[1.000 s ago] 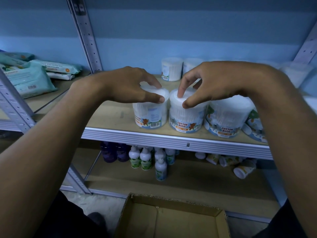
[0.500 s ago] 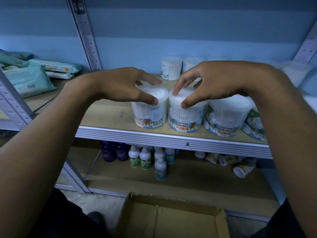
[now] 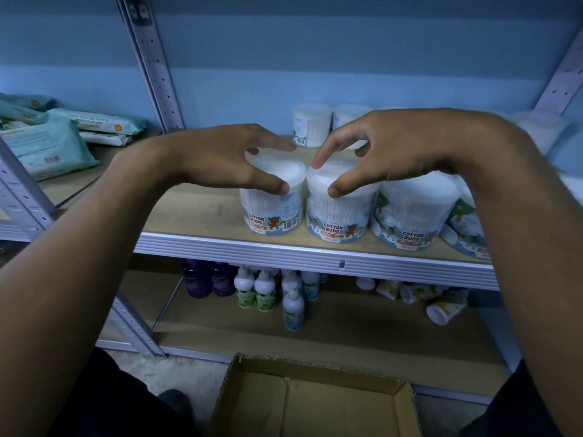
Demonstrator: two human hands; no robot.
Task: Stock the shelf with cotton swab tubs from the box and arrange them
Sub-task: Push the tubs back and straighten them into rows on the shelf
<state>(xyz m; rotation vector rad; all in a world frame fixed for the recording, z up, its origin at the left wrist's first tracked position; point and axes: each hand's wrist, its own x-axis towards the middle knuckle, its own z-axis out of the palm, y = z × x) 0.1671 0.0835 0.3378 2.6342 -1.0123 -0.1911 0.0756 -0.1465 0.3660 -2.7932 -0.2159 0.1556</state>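
Metal shelf (image 3: 315, 257), front edge: left hand (image 3: 220, 159) grips leftmost cotton swab tub (image 3: 272, 200) by lid; right hand (image 3: 388, 149) grips its neighbour tub (image 3: 339, 209). Uneven twisting risks toppling off edge.

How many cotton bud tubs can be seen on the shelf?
6: four in the front row, the rightmost partly behind the right arm, and two at the back. More may be hidden behind the hands.
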